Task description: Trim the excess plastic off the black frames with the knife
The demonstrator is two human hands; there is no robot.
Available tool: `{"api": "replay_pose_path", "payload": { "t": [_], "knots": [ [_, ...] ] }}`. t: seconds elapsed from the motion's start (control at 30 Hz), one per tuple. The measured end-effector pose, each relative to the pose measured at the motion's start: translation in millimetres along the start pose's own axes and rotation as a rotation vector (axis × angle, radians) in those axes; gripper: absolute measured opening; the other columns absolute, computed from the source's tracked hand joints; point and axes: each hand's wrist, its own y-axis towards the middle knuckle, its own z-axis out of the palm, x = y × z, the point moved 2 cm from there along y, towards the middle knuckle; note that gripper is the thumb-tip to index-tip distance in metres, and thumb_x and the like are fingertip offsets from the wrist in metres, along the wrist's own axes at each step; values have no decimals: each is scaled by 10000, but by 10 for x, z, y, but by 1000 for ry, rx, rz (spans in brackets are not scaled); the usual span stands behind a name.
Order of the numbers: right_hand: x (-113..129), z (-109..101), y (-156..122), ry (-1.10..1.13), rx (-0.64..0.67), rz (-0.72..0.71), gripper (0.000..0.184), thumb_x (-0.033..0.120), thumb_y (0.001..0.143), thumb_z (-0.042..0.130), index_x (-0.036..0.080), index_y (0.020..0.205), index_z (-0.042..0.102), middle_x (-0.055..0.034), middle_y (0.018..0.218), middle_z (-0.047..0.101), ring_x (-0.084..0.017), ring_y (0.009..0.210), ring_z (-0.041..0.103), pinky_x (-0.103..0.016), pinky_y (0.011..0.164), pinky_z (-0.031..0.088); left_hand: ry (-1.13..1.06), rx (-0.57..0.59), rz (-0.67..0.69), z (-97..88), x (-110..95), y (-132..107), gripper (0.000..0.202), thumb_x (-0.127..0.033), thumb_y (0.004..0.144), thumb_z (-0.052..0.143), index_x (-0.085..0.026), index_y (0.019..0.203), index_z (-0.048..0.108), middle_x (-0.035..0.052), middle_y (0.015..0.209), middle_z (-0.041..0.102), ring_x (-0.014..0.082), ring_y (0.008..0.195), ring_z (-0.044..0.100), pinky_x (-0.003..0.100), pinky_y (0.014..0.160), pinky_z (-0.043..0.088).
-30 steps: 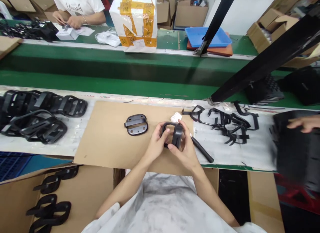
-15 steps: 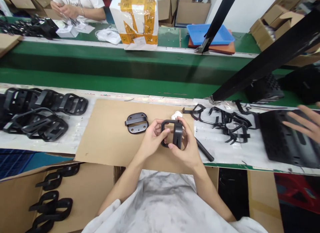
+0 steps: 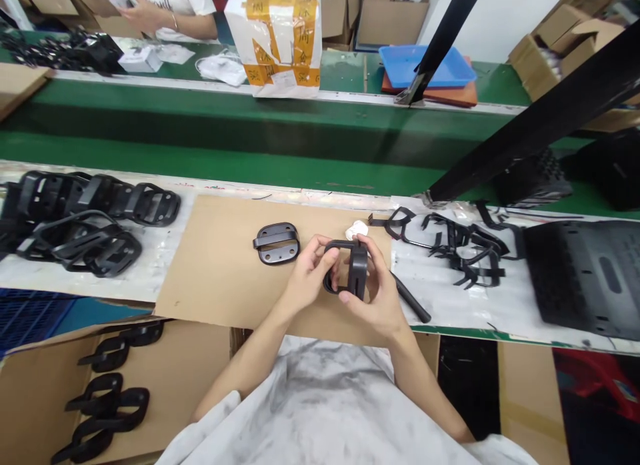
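Observation:
Both hands hold one black plastic frame part [image 3: 352,268] upright over a brown cardboard sheet [image 3: 220,265]. My left hand [image 3: 307,278] pinches its left edge with fingers closed. Around its right side and bottom my right hand [image 3: 377,295] is wrapped. A second black part [image 3: 277,243] lies flat on the cardboard just left of the hands. A small white wad [image 3: 357,230] rests behind the held part, and a black rod-like tool [image 3: 411,297] lies to the right of my right hand.
A pile of black frames [image 3: 80,218] lies at the left, black plastic offcuts [image 3: 453,245] and a black ribbed panel [image 3: 585,278] at the right. A cardboard box [image 3: 115,392] below holds more frames. Beyond the green conveyor [image 3: 210,145] sit a taped parcel [image 3: 275,38], a blue tray [image 3: 427,65] and another person [image 3: 160,12].
A co-worker's hand at the right set down the black ribbed panel and withdrew out of view. My hands kept hold of the frame part, turning it slightly.

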Motion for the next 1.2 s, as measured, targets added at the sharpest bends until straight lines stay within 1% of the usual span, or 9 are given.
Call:
{"api": "replay_pose_path", "payload": {
  "t": [0.07, 0.2, 0.3, 0.4, 0.63, 0.8, 0.97, 1.07, 1.2],
  "knots": [
    [7, -14, -1, -7, -15, -28, 927, 448, 788, 828, 289, 1582, 376, -112, 1601, 471, -345, 1408, 554, -501, 1133, 522, -41, -39, -16, 17, -28, 2, 367, -512, 938, 699, -204, 1048, 534, -55, 688, 562, 102, 529, 547, 239, 525, 488],
    [12, -32, -16, 83, 99, 55, 985, 620, 833, 752, 289, 1625, 270, -130, 1461, 602, -338, 1224, 688, -511, 1025, 594, -259, 53, -216, -17, -130, 11, 398, -456, 826, 826, -206, 982, 559, -41, 698, 554, 113, 561, 534, 252, 532, 497],
    [19, -64, -17, 85, 121, 60, 1022, 725, 792, 740, 264, 1607, 331, -144, 1478, 593, -362, 1274, 658, -538, 1085, 549, -364, 200, -404, -42, -183, 33, 435, -554, 811, 797, -175, 815, 583, -8, 664, 526, 129, 546, 533, 273, 517, 488],
    [19, -98, -5, 44, 91, 26, 998, 712, 785, 758, 249, 1587, 386, -137, 1579, 510, -372, 1420, 544, -536, 1183, 461, -472, 168, -478, -20, -155, 59, 466, -554, 865, 743, -164, 688, 561, -4, 640, 466, 120, 559, 523, 261, 549, 479],
    [93, -137, 18, 102, 152, -11, 921, 651, 800, 783, 255, 1557, 438, -125, 1542, 563, -373, 1442, 530, -540, 1211, 427, -601, 1, -423, 135, -80, -18, 436, -397, 944, 658, -167, 596, 533, -13, 565, 403, 97, 509, 395, 275, 607, 461],
    [105, -158, 97, 64, 115, -7, 938, 715, 767, 775, 269, 1532, 465, -125, 1536, 558, -392, 1397, 564, -546, 1148, 490, -546, -7, -350, 147, -113, -16, 437, -483, 915, 693, -169, 636, 576, -4, 592, 455, 117, 564, 459, 271, 618, 447],
    [16, -157, 184, 143, -34, 69, 1093, 803, 770, 688, 302, 1633, 242, -151, 1411, 630, -371, 1128, 720, -536, 904, 621, -391, -13, -278, 127, 15, -76, 396, -532, 867, 766, -143, 829, 706, 53, 817, 639, 125, 713, 560, 232, 615, 430],
    [-7, -106, 212, 218, -35, 73, 1097, 783, 772, 699, 310, 1638, 219, -149, 1355, 658, -343, 1010, 749, -504, 792, 641, -541, -4, -359, 144, 122, -127, 393, -509, 831, 818, -147, 821, 665, 35, 889, 648, 57, 591, 456, 195, 521, 361],
    [13, -105, 210, 169, -62, 40, 1097, 783, 756, 721, 303, 1634, 270, -149, 1528, 546, -361, 1164, 703, -486, 838, 647, -643, -17, -421, 180, 161, -146, 409, -479, 915, 735, -151, 741, 564, -16, 746, 583, 9, 445, 224, 186, 445, 271]
  ]
}}
